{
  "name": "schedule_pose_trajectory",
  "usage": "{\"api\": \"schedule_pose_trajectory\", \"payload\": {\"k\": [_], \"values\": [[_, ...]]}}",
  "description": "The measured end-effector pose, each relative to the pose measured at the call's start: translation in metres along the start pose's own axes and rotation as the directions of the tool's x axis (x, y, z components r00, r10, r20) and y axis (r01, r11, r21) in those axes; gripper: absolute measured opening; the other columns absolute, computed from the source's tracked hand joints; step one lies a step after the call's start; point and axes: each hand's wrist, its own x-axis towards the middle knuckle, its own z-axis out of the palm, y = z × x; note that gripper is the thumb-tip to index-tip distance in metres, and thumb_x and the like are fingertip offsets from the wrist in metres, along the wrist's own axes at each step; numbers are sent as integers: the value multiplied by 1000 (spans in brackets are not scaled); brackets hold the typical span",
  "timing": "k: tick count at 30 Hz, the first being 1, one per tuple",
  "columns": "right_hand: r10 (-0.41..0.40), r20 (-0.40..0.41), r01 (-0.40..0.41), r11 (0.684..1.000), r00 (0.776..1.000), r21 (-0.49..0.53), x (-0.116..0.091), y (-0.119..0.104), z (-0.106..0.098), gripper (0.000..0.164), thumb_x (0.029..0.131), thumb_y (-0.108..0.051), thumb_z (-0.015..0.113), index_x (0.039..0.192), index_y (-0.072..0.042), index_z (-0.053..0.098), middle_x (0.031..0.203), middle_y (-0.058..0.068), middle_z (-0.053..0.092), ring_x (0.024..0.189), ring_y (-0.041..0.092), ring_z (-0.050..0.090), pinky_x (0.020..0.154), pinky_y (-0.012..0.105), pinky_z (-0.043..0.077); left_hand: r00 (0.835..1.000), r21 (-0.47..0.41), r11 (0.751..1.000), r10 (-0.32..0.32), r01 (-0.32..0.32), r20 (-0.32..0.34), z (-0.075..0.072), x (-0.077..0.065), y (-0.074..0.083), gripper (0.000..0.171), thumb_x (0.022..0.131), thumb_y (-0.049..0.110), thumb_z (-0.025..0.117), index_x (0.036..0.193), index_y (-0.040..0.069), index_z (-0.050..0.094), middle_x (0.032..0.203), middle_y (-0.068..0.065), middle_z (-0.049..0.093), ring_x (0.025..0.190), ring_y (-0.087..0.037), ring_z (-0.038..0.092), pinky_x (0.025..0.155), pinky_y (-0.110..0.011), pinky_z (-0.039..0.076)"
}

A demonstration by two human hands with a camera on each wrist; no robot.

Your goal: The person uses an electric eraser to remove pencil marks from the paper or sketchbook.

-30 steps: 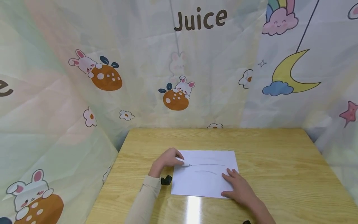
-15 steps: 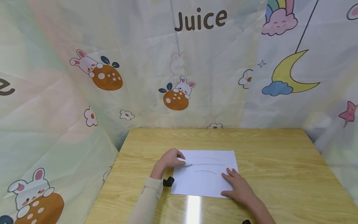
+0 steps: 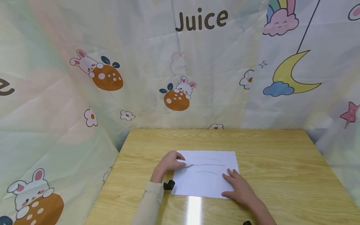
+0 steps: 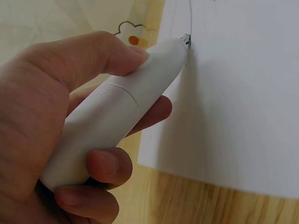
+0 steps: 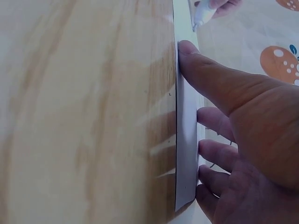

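A white sheet of paper [image 3: 201, 186] lies on the wooden table, with a long thin grey line across its upper half and a shorter curved one below. At its left side my left hand [image 3: 168, 161] grips a thick white pen-like tool [image 4: 107, 114] with a small metal tip. In the left wrist view the thumb presses on the tool's upper side and the fingers curl beneath. The tip stands at the left end of the long line. My right hand [image 3: 239, 187] rests spread on the paper's lower right edge, thumb and fingertips pressing it.
Bare wooden table [image 3: 275, 175] surrounds the sheet. A printed cloth backdrop [image 3: 140, 62] hangs behind the table and along both sides. A black wrist piece [image 3: 169, 185] sits by the left sleeve, close to the paper's left edge.
The left forearm and wrist have shifted slightly right, while the tool's tip stays near the left end of the long line. The right hand has hardly moved.
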Motion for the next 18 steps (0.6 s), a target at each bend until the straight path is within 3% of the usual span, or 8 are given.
{"api": "schedule_pose_trajectory", "payload": {"k": [9, 15, 18], "values": [[6, 3, -6, 1000, 1000, -2, 4, 1, 1, 74, 71, -36, 85, 130, 0, 60, 144, 24, 43, 134, 48, 31, 102, 61, 29, 1000, -7, 1000, 24, -24, 16, -2, 3, 1, 16, 80, 31, 77, 88, 18, 77, 89, 9, 68, 77, -9, 57, 71, -29, 48], [1, 1, -1, 1000, 1000, 11, 1, -3, 0, 73, 71, -37, 85, 129, 0, 61, 143, 25, 44, 133, 49, 32, 101, 62, 30, 999, 25, 998, -51, 51, -11, -4, -3, -3, 14, 81, 30, 78, 88, 18, 76, 89, 9, 67, 74, -10, 56, 67, -30, 48], [-3, -12, 3, 1000, 1000, 14, 0, -4, -2, 73, 71, -36, 85, 128, 1, 61, 142, 26, 44, 132, 50, 33, 100, 63, 30, 998, 28, 998, -55, 56, -42, -3, -5, -3, 14, 81, 29, 78, 88, 17, 77, 89, 7, 67, 76, -10, 57, 68, -32, 48]]}}
